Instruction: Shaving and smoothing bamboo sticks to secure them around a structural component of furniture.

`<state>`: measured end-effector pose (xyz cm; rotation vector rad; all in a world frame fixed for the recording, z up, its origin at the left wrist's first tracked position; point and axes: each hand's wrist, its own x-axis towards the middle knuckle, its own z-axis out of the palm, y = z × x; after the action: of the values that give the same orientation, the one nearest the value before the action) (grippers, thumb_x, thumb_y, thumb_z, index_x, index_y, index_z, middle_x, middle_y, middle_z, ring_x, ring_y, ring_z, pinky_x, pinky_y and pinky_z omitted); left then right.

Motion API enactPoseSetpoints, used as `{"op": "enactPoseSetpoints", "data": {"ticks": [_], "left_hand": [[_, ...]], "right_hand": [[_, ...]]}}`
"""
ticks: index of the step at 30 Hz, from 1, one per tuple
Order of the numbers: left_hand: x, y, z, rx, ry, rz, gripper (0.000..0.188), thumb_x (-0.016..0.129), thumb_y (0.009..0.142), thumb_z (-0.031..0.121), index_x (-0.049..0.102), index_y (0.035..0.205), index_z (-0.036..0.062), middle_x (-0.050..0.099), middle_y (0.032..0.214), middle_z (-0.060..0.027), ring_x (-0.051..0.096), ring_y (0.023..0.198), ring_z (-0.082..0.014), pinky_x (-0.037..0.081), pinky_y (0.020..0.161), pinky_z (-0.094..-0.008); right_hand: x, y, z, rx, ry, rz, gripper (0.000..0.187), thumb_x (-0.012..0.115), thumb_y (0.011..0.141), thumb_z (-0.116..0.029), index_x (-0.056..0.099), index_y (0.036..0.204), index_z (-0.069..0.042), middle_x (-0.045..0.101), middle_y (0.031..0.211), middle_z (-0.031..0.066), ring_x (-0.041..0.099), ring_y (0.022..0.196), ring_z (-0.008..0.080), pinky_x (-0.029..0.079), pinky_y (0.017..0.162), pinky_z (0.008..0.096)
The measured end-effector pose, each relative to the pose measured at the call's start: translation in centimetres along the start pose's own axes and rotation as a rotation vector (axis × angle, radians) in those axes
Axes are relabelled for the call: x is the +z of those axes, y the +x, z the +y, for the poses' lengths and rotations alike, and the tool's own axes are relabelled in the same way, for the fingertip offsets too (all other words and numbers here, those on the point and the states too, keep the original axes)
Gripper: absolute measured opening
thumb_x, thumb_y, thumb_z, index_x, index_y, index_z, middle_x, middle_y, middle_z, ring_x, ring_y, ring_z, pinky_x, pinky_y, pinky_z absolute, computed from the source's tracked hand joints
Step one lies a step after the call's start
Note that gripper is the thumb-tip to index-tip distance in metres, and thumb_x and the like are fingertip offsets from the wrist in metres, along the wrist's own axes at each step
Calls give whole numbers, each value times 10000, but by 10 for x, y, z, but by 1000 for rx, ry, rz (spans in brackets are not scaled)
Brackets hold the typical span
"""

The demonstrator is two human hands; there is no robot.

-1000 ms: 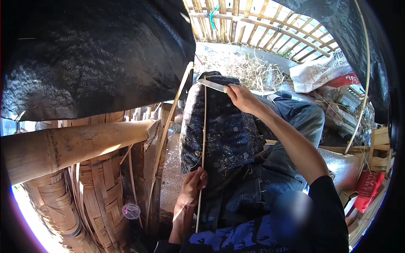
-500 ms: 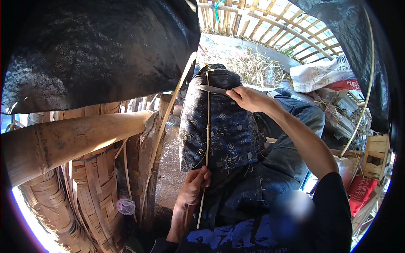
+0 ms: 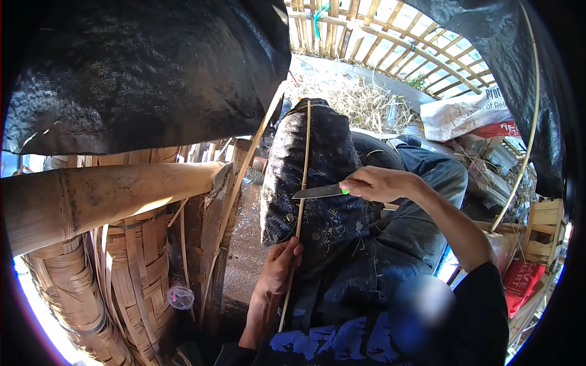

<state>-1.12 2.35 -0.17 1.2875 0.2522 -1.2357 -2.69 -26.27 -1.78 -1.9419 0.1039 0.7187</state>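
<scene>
My left hand [image 3: 279, 265] grips the lower part of a long thin bamboo strip [image 3: 304, 158]. The strip runs up over a dark patterned cloth [image 3: 326, 177] draped on my raised knee. My right hand [image 3: 378, 183] holds a knife [image 3: 317, 192] with a green handle. Its blade lies flat across the strip, about midway along the strip's length. Both forearms come in from the lower edge, the right one in a black sleeve.
A thick bamboo pole [image 3: 110, 198] lies across the left. Woven bamboo baskets [image 3: 128, 274] stand under it. Black sheeting [image 3: 146, 67] hangs overhead. A bamboo lattice fence [image 3: 390, 36], dry straw and white sacks [image 3: 464, 113] are at the back right. A wooden crate [image 3: 543, 232] sits at right.
My right hand has drawn the knife down along the strip, from its upper end to about its middle. My left hand has stayed on the lower part.
</scene>
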Motion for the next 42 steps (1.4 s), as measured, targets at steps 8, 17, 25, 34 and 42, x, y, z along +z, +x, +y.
{"op": "enactPoseSetpoints", "data": {"ticks": [8, 17, 25, 34, 42], "left_hand": [[4, 4, 0, -51, -41, 36, 349, 399, 958, 324, 441, 664, 140, 321, 538, 75, 265, 484, -46, 200, 459, -210], [-1, 3, -5, -59, -78, 40, 368, 406, 953, 348, 428, 649, 141, 324, 540, 72, 262, 474, -42, 194, 443, -213], [5, 1, -5, -53, -3, 102, 392, 414, 948, 365, 432, 622, 148, 322, 516, 77, 258, 464, -37, 180, 443, -215], [6, 2, -4, -36, -21, 106, 384, 422, 946, 363, 440, 624, 155, 337, 514, 78, 258, 468, -32, 179, 447, -212], [13, 2, -4, 110, 182, 176, 397, 466, 933, 360, 494, 625, 111, 392, 514, 71, 303, 484, -17, 195, 462, -200]], "right_hand": [[-55, 82, 44, 17, 29, 540, 458, 322, 966, -421, 473, 758, -42, 368, 502, 9, 364, 427, 112, 315, 424, 326], [-38, 92, 24, 132, -218, 432, 513, 333, 959, -419, 541, 746, -1, 498, 551, 129, 474, 484, 250, 369, 504, 423], [-20, 57, -2, 257, -180, 159, 442, 355, 957, -388, 596, 926, -18, 590, 659, 168, 583, 619, 287, 416, 584, 406], [17, 11, -25, 97, -160, 25, 336, 441, 933, -270, 548, 833, 33, 543, 637, 188, 519, 563, 284, 401, 548, 398], [-3, 29, 7, 118, -5, 325, 345, 360, 949, -293, 501, 813, -8, 534, 638, 115, 524, 531, 183, 417, 465, 328]]}}
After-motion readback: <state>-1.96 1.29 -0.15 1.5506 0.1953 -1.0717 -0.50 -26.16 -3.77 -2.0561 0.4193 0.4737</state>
